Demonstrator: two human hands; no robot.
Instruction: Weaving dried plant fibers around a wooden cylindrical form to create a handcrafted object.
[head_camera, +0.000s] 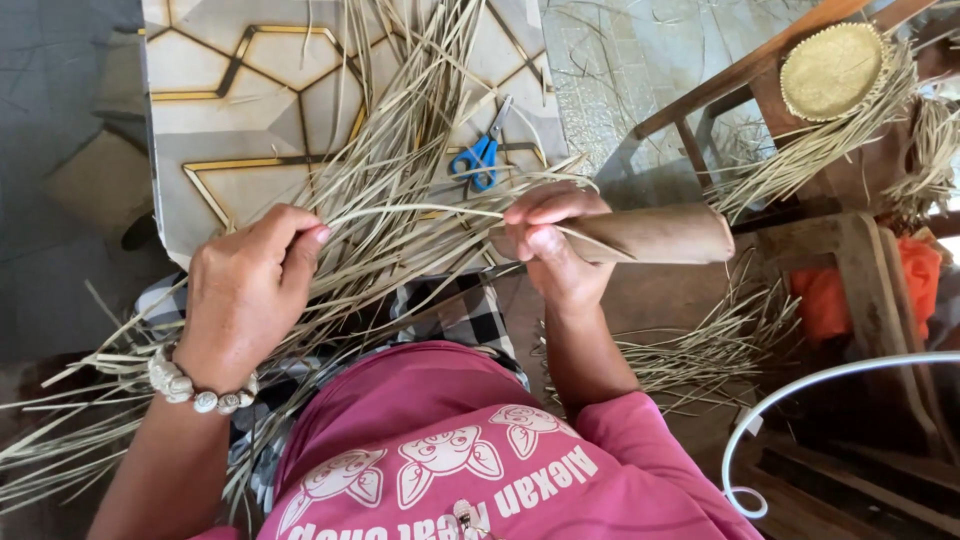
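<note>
Dried palm-leaf strips (400, 180) — light, springy, brittle at sharp bends — fan across the lap and patterned mat (230, 110). Left hand (245, 295) pinches one strip (420, 211) near its end; right hand (550, 245), fingers closed, presses it against a brown wooden cylinder (650, 233) — likely best gripped close to the roller.

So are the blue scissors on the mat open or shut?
Shut, it seems: the scissors lie with their blades together as one narrow point, partly under straw strips.

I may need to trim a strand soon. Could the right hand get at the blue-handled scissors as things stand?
Probably yes, once freed: the right hand grips a brown roll, and the scissors lie just beyond it among loose strands, uncovered.
</note>
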